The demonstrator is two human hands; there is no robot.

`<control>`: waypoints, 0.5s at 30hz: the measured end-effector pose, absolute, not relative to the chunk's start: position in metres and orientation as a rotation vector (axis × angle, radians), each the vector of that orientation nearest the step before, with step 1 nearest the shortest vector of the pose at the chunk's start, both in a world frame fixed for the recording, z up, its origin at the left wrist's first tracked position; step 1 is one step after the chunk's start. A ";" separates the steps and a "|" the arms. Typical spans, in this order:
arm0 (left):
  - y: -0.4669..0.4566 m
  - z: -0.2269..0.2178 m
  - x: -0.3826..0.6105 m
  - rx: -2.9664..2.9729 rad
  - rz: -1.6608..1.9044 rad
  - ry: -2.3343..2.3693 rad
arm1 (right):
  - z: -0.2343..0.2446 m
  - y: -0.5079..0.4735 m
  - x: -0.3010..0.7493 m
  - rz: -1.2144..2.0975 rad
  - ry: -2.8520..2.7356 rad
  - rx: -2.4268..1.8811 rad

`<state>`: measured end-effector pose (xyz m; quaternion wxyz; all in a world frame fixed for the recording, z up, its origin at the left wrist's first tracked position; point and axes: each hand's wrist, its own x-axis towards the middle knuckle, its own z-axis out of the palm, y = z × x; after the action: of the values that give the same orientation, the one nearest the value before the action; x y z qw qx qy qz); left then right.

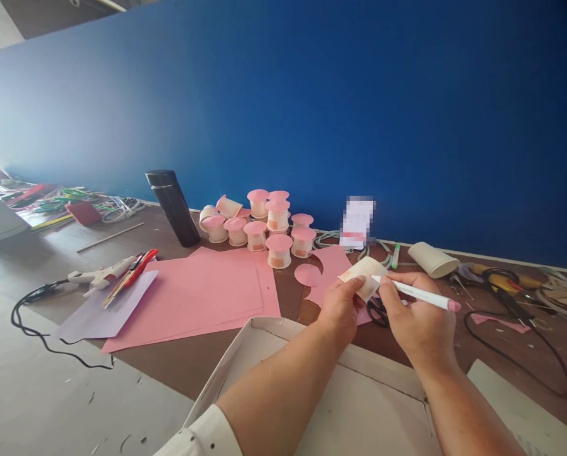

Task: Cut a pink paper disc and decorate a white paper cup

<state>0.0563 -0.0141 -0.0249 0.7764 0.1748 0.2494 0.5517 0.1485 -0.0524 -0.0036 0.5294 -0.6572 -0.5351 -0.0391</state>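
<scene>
My left hand grips a small cream paper cup, held on its side above the brown table. My right hand pinches a white pen with a pink cap, its tip against the cup's side. Under the hands lie black scissors and pink paper with a round cut-out. A loose pink paper disc sits just left of it.
Several cups capped with pink discs cluster by the blue wall, beside a black flask. Pink sheets, a glue gun and a red cutter lie left. A white box sits near me. Another cup and cables lie right.
</scene>
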 end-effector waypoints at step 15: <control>-0.017 -0.018 0.051 0.344 1.146 0.523 | 0.016 -0.070 0.137 1.077 -1.057 -0.820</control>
<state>0.0512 -0.0168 -0.0181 0.7943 0.1598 0.2434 0.5333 0.1370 -0.0699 0.0163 0.6534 -0.3616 -0.4657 0.4748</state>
